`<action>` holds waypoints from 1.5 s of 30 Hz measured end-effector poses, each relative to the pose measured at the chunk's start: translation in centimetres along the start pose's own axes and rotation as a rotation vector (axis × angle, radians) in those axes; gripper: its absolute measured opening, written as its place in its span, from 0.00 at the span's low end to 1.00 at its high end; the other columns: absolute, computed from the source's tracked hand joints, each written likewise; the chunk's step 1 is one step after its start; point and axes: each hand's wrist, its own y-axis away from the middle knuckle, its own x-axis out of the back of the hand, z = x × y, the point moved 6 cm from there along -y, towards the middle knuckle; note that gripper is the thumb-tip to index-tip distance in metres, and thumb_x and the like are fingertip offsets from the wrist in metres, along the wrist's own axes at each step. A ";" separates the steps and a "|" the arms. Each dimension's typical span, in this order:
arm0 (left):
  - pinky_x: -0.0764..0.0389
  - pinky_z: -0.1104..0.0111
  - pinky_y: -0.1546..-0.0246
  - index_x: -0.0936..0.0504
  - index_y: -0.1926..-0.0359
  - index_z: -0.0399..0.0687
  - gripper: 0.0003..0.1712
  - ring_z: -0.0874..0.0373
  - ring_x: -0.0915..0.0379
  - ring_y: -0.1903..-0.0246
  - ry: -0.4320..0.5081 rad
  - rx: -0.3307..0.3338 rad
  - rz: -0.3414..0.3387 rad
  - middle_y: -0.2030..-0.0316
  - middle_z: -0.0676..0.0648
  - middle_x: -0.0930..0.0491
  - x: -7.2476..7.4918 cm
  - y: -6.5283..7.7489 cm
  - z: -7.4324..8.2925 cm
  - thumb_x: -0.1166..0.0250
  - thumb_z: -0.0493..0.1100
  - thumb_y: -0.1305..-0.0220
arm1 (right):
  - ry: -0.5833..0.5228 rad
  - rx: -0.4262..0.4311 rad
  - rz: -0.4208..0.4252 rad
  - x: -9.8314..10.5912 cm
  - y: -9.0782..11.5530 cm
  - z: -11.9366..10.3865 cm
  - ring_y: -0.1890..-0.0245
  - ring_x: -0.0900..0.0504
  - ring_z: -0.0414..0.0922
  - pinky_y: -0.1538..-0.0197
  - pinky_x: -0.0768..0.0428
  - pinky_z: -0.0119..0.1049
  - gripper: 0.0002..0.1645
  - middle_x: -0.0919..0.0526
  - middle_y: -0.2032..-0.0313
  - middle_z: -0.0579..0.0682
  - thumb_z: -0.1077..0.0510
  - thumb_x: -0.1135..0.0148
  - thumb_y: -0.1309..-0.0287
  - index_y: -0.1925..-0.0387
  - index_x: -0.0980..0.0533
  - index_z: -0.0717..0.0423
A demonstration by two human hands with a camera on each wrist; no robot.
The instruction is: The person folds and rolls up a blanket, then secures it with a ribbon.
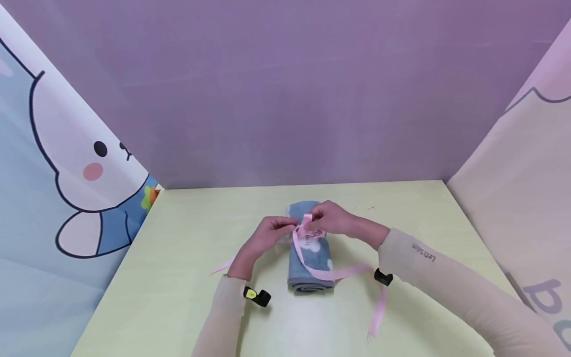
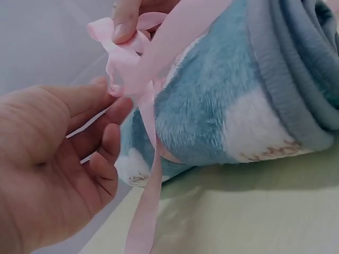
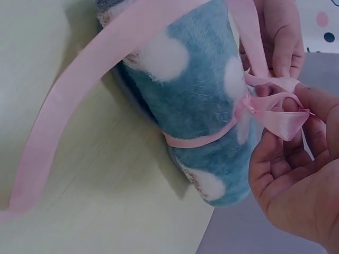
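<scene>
A rolled blue plush blanket (image 1: 317, 254) with white patches lies lengthwise on the table, its coiled grey-blue end toward me. Round its middle runs a pink satin ribbon (image 3: 198, 141), gathered in a knot on top. My left hand (image 1: 266, 234), at the left of the knot, pinches the ribbon between thumb and forefinger. From the right, my right hand (image 1: 332, 218) pinches a ribbon loop (image 3: 286, 123) that stands up from the knot. In the left wrist view, right-hand fingers (image 2: 126, 24) press on the folds above the left fingertips. One long ribbon tail (image 1: 348, 271) drapes over the blanket's near part.
The pale yellow table (image 1: 187, 248) ends at a purple backdrop (image 1: 285, 99). A printed rabbit panel (image 1: 80, 178) stands at the left, a pale panel (image 1: 526, 198) at the right. The long tail's frayed end (image 1: 377, 317) lies below the right wrist; another tail (image 1: 223, 266) shows at the left forearm.
</scene>
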 end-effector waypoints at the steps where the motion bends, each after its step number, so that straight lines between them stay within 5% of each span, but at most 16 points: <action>1: 0.24 0.50 0.49 0.18 0.47 0.37 0.15 0.55 0.23 0.53 0.010 0.012 -0.021 0.52 0.44 0.18 -0.1 -0.1 -0.1 0.38 0.37 0.32 | -0.005 0.004 0.001 0.0 0.0 0.0 0.76 0.25 0.44 0.72 0.25 0.34 0.04 0.19 0.76 0.54 0.61 0.31 0.44 0.71 0.18 0.58; 10: 0.19 0.64 0.62 0.14 0.56 0.35 0.10 0.54 0.20 0.62 0.055 -0.001 -0.091 0.62 0.44 0.15 -0.7 0.1 1.1 0.33 0.34 0.38 | 0.005 0.041 0.016 -0.1 -0.4 0.5 0.75 0.22 0.46 0.65 0.20 0.50 0.03 0.17 0.75 0.53 0.61 0.31 0.44 0.71 0.17 0.58; 19: 0.20 0.69 0.68 0.20 0.51 0.32 0.17 0.56 0.18 0.70 0.161 -0.032 0.002 0.69 0.43 0.15 -1.5 -0.2 1.0 0.31 0.31 0.42 | -0.123 -0.023 0.008 -0.5 -0.1 1.1 0.76 0.24 0.44 0.69 0.23 0.40 0.08 0.19 0.77 0.53 0.57 0.29 0.45 0.69 0.17 0.59; 27: 0.29 0.72 0.74 0.16 0.58 0.32 0.13 0.56 0.29 0.74 -0.001 -0.181 0.175 0.69 0.43 0.17 -1.8 -0.1 1.8 0.29 0.28 0.46 | -0.233 -0.149 0.048 -0.7 0.4 1.7 0.78 0.25 0.40 0.71 0.24 0.36 0.13 0.18 0.74 0.49 0.53 0.29 0.46 0.63 0.16 0.59; 32: 0.27 0.73 0.74 0.14 0.57 0.37 0.12 0.60 0.26 0.73 -0.037 -0.201 0.152 0.70 0.45 0.16 -2.5 0.1 2.1 0.29 0.30 0.45 | -0.233 -0.198 0.043 -0.7 0.5 1.9 0.81 0.27 0.40 0.77 0.29 0.31 0.13 0.21 0.78 0.49 0.55 0.27 0.48 0.68 0.21 0.59; 38: 0.28 0.71 0.76 0.13 0.63 0.39 0.05 0.59 0.30 0.75 -0.132 -0.258 0.166 0.72 0.46 0.18 -2.9 0.5 2.3 0.30 0.32 0.42 | -0.267 -0.146 -0.062 -0.8 0.5 1.7 0.78 0.27 0.41 0.72 0.27 0.34 0.14 0.21 0.74 0.51 0.57 0.29 0.45 0.65 0.25 0.63; 45: 0.30 0.66 0.77 0.16 0.69 0.32 0.03 0.53 0.32 0.77 -0.204 -0.374 0.256 0.76 0.41 0.21 -2.8 2.6 7.0 0.31 0.26 0.46 | -0.369 -0.168 -0.217 -0.9 1.0 1.8 0.72 0.25 0.43 0.68 0.24 0.32 0.11 0.21 0.69 0.54 0.64 0.45 0.33 0.56 0.24 0.71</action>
